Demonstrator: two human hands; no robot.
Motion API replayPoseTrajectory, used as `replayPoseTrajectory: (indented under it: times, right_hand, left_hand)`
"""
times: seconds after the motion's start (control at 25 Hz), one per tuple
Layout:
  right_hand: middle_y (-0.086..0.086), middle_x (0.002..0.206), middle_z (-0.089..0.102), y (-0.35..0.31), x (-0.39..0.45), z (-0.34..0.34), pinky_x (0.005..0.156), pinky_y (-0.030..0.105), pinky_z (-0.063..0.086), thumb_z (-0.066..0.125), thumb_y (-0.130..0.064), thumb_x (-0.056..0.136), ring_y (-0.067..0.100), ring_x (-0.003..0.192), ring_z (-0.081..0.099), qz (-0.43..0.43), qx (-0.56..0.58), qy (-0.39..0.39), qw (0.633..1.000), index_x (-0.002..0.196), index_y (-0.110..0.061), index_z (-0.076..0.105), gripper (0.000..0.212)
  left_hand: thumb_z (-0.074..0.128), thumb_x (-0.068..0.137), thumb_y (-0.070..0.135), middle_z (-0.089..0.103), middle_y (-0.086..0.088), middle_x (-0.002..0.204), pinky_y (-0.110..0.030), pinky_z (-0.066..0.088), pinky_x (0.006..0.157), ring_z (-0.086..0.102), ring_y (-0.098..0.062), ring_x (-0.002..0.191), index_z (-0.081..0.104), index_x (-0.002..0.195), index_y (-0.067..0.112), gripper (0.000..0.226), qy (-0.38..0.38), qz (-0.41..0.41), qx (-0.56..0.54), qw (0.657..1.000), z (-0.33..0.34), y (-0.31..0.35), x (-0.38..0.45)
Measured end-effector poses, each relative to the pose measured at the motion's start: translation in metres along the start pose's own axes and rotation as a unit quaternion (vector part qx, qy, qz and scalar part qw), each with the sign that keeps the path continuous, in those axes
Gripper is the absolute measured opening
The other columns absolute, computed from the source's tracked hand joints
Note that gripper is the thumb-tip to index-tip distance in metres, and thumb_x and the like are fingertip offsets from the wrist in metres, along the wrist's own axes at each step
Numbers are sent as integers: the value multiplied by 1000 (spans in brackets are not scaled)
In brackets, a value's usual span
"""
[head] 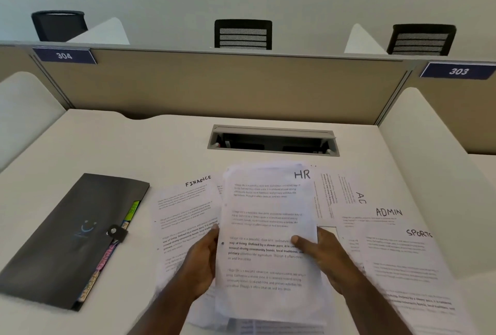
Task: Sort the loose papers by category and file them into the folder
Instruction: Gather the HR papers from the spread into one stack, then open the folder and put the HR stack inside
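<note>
one dark folder [72, 240]; five labelled sheets, topped HR [268, 227], FINANCE [185, 216], ADMIN [386, 216], SPORTS [405, 262]; three chairs [243, 34]; two hands [200, 262]

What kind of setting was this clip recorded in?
Probably a shared office or study hall: a white desk behind a beige fabric divider panel, blue seat-number plates reading 304 and 303, and black mesh office chairs beyond.
</note>
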State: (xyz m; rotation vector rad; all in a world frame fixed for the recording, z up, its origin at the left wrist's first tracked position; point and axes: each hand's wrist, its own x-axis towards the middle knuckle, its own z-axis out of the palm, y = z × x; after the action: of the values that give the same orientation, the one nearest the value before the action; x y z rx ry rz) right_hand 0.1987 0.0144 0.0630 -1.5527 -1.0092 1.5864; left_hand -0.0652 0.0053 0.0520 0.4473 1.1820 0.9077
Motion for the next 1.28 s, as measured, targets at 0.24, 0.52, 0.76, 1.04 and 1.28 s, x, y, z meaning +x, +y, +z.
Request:
replayPoseTrajectory:
  times: [0.24, 0.52, 0.76, 1.04, 1.28]
  right_hand:
    - [-9, 87, 75, -24, 3, 29, 58, 16, 54, 73, -24, 81, 5, 74, 72, -135, -44, 102, 985, 96, -20, 70, 16]
    - [-9, 81, 76, -53, 10, 35, 69, 25, 59, 71, -6, 82, 9, 79, 70, -197, 3, 33, 980, 83, -29, 74, 24]
    - [6, 108, 68, -21, 31, 54, 92, 52, 53, 68, 6, 80, 18, 103, 66, -178, 78, 19, 981, 113, -25, 60, 47]
    - [9, 106, 72, -6, 47, 53, 84, 56, 56, 83, -59, 53, 26, 100, 68, -135, 31, 31, 990, 101, -42, 67, 53]
    - [4, 102, 73, -43, 52, 62, 83, 42, 59, 72, -32, 81, 18, 91, 71, -151, -34, 4, 988, 101, -26, 68, 22]
  left_hand:
    - [74, 77, 12, 67, -17, 124, -55, 51, 96, 64, -37, 113, 56, 129, 8, 55, -133, 54, 125, 982, -11, 50, 11]
    - [79, 70, 18, 72, -7, 111, -46, 56, 91, 67, -25, 105, 69, 112, 17, 43, -92, 194, 223, 951, -8, 86, 20]
    - [70, 86, 12, 71, -1, 106, -43, 60, 84, 66, -25, 105, 68, 105, 25, 24, -45, 219, 283, 933, -14, 59, 40]
    - [64, 92, 14, 71, -1, 107, -28, 60, 79, 68, -18, 100, 66, 111, 19, 19, 3, 197, 267, 943, -5, 50, 51]
    - [69, 83, 12, 73, -8, 110, -40, 58, 87, 70, -28, 101, 68, 111, 13, 28, -21, 186, 209, 960, -18, 101, 46]
